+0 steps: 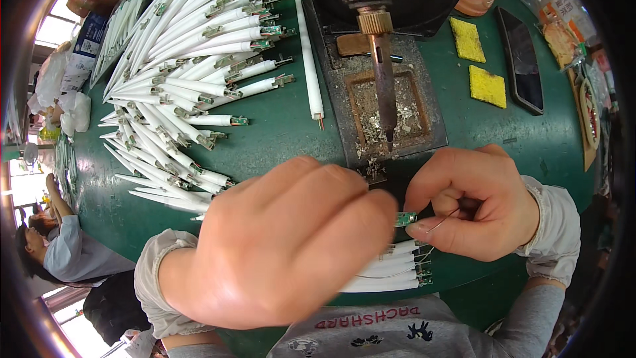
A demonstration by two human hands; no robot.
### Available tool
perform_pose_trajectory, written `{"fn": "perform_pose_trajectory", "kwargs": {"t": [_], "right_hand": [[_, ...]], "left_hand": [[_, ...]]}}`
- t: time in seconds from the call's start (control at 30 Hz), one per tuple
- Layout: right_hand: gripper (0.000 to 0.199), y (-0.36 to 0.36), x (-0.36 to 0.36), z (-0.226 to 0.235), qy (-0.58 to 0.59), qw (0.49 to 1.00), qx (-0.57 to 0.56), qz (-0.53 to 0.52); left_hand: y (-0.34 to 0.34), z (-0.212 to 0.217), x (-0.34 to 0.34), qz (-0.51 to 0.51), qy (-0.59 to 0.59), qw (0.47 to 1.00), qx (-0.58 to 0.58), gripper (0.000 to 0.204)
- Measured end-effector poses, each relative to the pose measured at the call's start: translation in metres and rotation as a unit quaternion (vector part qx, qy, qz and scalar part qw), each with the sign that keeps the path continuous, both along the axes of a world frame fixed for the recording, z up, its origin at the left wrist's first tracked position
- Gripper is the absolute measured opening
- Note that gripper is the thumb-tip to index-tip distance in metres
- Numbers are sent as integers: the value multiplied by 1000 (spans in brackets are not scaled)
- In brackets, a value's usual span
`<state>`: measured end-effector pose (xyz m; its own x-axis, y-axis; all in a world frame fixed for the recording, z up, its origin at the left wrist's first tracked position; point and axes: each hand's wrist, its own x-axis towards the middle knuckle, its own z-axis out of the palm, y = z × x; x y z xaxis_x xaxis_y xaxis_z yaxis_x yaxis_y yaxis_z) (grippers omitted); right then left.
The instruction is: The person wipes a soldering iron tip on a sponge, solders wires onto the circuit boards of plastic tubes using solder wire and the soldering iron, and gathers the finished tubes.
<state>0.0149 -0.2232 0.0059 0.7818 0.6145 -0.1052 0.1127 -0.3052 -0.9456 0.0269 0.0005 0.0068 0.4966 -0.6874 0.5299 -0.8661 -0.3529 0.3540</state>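
Observation:
My left hand (pixel 285 245) is closed, its back toward me and slightly smeared by motion. A small green circuit board (pixel 406 219) sticks out past its fingertips; whatever lies behind the fingers is hidden. Thumb and forefinger of my right hand (pixel 470 202) pinch a thin metal wire (pixel 437 225) close beside that board. Above the hands, a soldering iron (pixel 382 86) points tip-down over a grimy tray (pixel 351 103) holding silvery solder bits. Below them lies a row of white tapered sticks (pixel 384 278) with green boards at their right ends.
A large pile of similar white sticks (pixel 192 89) covers the left of the green table (pixel 271 139). One stick (pixel 307 59) lies alone beside the iron's stand. Two yellow sponges (pixel 487 86) and a dark phone (pixel 520 59) lie right. Another person (pixel 79 248) sits far left.

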Motion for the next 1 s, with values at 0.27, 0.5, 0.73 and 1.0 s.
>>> {"fn": "perform_pose_trajectory", "kwargs": {"t": [0.27,0.5,0.73,1.0], "right_hand": [[16,3,-1,-6,-76,997,4,9],[20,2,1,2,20,999,25,-26],[23,2,-1,-8,-95,994,30,-34],[11,10,3,-17,-292,953,-52,-61]], "left_hand": [[7,17,7,23,575,818,4,17],[3,12,7,41,608,792,-25,15],[1,11,9,86,566,819,-35,9],[-1,8,6,99,564,819,-38,11]]}}
